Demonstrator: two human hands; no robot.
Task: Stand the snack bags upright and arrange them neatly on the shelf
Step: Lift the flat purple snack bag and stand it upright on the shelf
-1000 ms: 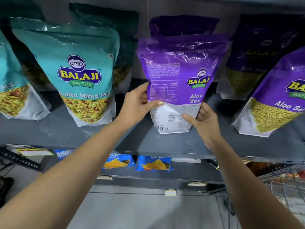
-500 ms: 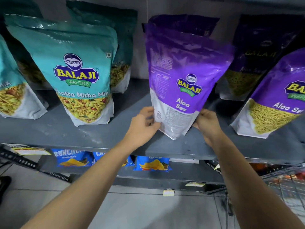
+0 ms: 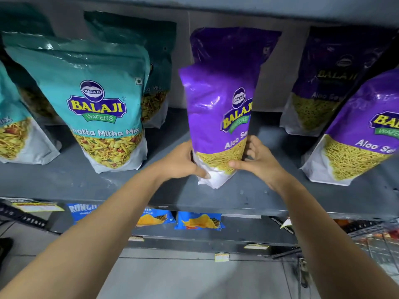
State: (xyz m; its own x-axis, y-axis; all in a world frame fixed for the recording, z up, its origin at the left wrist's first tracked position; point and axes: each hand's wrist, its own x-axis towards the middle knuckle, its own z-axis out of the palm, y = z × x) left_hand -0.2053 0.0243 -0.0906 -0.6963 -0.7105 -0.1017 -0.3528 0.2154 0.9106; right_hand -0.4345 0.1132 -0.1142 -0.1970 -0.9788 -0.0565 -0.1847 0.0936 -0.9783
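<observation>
A purple Aloo Sev bag [image 3: 216,108] stands at the middle of the grey shelf [image 3: 64,182], turned partly sideways with its front angled right. My left hand [image 3: 181,162] grips its lower left edge and my right hand [image 3: 257,160] grips its lower right edge. Behind it stands another purple bag [image 3: 233,46]. To the right, a purple Aloo Sev bag [image 3: 356,134] leans left, with a darker one [image 3: 323,83] behind. To the left stands a teal Khatta Mitha Mix bag [image 3: 95,100], with a teal bag [image 3: 155,61] behind it and another [image 3: 13,134] at the far left.
The shelf's front lip [image 3: 216,207] runs just below my wrists. A lower shelf holds blue chip packets [image 3: 198,221]. A wire basket [image 3: 380,244] sits at the lower right. An upper shelf's underside [image 3: 259,5] closes in above the bags.
The held purple bag has been rotated from showing its back label to showing its front, now angled right. Both hands shifted around its lower edges.
</observation>
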